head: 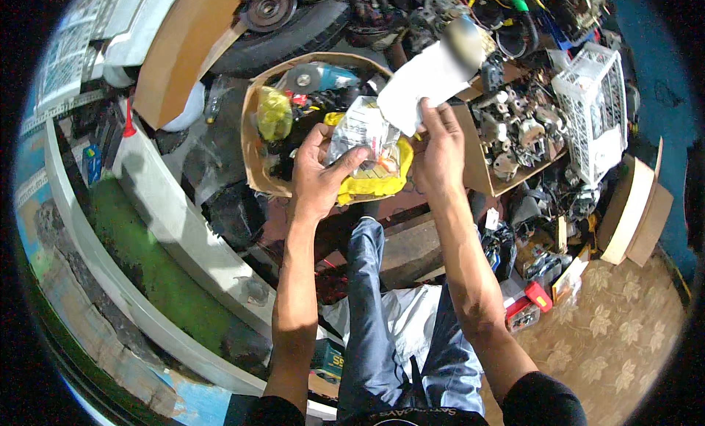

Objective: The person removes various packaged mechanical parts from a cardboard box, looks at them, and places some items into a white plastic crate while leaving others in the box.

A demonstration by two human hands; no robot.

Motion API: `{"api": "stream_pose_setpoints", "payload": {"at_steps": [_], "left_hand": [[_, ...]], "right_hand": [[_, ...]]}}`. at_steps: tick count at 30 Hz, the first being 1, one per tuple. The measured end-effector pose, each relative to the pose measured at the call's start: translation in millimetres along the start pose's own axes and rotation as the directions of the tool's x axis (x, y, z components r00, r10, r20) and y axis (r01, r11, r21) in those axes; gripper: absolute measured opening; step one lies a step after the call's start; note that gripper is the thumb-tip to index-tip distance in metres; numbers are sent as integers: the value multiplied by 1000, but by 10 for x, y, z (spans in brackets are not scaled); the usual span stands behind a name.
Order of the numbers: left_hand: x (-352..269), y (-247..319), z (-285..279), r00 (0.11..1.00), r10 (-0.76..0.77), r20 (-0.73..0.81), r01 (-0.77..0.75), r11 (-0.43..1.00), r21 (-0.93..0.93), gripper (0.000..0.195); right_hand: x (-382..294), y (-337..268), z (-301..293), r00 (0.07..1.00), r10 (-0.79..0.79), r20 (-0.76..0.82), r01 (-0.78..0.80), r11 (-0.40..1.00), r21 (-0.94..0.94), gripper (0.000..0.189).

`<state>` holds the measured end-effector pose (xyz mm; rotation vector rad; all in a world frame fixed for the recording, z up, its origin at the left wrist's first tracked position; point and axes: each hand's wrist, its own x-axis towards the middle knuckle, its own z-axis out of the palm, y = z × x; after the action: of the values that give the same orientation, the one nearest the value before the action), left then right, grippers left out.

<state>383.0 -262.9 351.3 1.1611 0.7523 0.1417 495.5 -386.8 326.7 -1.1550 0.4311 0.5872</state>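
My left hand (329, 170) grips a clear plastic bag (363, 134) that bears writing and has small orange and white contents, its thumb on top. At the bag's upper right, my right hand (442, 142) holds a white sheet (424, 79), paper-like, between thumb and fingers; part of the sheet's far end is blurred. A yellow plastic bag (374, 186) lies under the clear one. Beneath and beyond the hands stands an open cardboard box (254, 170) with a teal angle grinder (325, 78) and a knotted yellowish bag (274, 113) inside.
To the right, another cardboard box (475, 150) holds many metal parts, beside a white plastic crate (589, 90). A tire (286, 46) lies beyond the box. Long pale beams (182, 222) run along the left. A red container (523, 313) sits on the patterned floor covering (600, 327) at lower right.
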Motion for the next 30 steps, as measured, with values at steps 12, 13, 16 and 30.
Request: {"api": "stream_pose_setpoints", "payload": {"at_steps": [12, 13, 16, 30], "left_hand": [[49, -856, 1997, 983, -83, 165, 96, 993, -75, 38], [19, -939, 2256, 988, -105, 113, 109, 994, -22, 36], [-33, -1300, 3034, 953, -150, 263, 168, 985, -47, 35], [334, -1559, 6015, 841, -182, 509, 208, 978, 5, 41]], "right_hand": [[187, -1012, -2338, 974, -174, -145, 145, 971, -192, 29], [161, -1126, -2555, 968, -191, -162, 153, 962, -224, 27], [145, -1483, -3440, 945, -225, -239, 170, 958, -231, 26], [1207, -3132, -5931, 686, -448, -573, -89, 730, -678, 50]]}}
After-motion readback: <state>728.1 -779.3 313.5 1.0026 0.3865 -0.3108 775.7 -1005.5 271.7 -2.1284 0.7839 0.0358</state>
